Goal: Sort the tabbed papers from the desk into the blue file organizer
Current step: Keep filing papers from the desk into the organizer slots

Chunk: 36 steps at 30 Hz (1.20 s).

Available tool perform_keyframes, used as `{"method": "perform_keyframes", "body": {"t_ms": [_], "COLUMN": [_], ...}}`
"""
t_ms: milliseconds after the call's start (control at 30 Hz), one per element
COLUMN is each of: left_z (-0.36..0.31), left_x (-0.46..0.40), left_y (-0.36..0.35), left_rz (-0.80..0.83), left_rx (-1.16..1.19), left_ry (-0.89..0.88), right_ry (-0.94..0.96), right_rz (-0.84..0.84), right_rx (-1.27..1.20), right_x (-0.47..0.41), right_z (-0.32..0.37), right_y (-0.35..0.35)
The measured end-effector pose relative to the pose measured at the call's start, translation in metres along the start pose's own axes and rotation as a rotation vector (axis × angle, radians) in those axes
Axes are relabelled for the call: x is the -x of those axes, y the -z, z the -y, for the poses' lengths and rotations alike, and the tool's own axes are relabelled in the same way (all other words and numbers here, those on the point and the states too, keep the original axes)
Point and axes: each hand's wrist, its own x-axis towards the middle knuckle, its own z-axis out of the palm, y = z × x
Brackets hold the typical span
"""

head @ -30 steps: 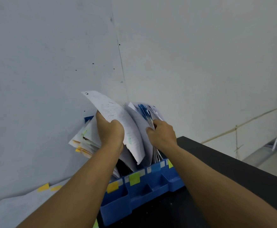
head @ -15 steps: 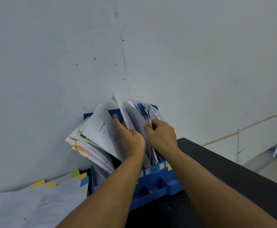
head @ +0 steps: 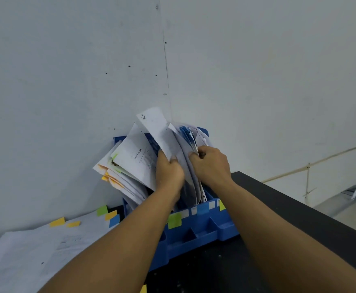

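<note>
at frame centre, your left hand [head: 168,172] grips a white sheet [head: 158,132] while your right hand [head: 212,166] pinches filed papers [head: 188,136] in the blue file organizer [head: 196,235].

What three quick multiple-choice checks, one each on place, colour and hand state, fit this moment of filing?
1. Where do the loose white papers with coloured tabs lie?
A. On the desk, left of the blue plastic file organizer
B. On the floor
C. On top of the organizer

2. What colour is the desk top?
A. White
B. Black
C. Red

3. What is the left hand doing?
A. Hanging idle
B. Lying flat on the desk
C. Gripping a white sheet standing in the organizer

Key: 1 A, they lie flat beside it; 2 B, dark surface at right; 3 C, fingers curl round the sheet.
</note>
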Motion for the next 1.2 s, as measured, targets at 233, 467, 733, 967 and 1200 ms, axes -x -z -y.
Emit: {"method": "perform_keyframes", "body": {"t_ms": [233,467,733,967,1200], "left_z": [0.001,0.017,0.011,0.031,0.014], "left_x": [0.001,0.017,0.021,0.036,0.036], "left_y": [0.001,0.010,0.008,-0.005,0.018], "left_rz": [-0.108,-0.004,-0.024,0.104,0.185], "left_rx": [-0.067,-0.307,-0.322,-0.191,-0.112], "left_ry": [-0.040,-0.282,-0.216,0.029,0.111], "right_ry": [-0.020,-0.024,-0.021,-0.009,0.008], "right_rz": [0.016,0.025,0.020,0.024,0.033], "right_rx": [-0.007,0.020,0.034,0.026,0.052], "right_x": [0.000,-0.002,-0.003,-0.002,0.005], "right_z": [0.003,0.001,-0.001,-0.001,0.002], "right_y": [0.004,0.006,0.006,0.004,0.000]}}
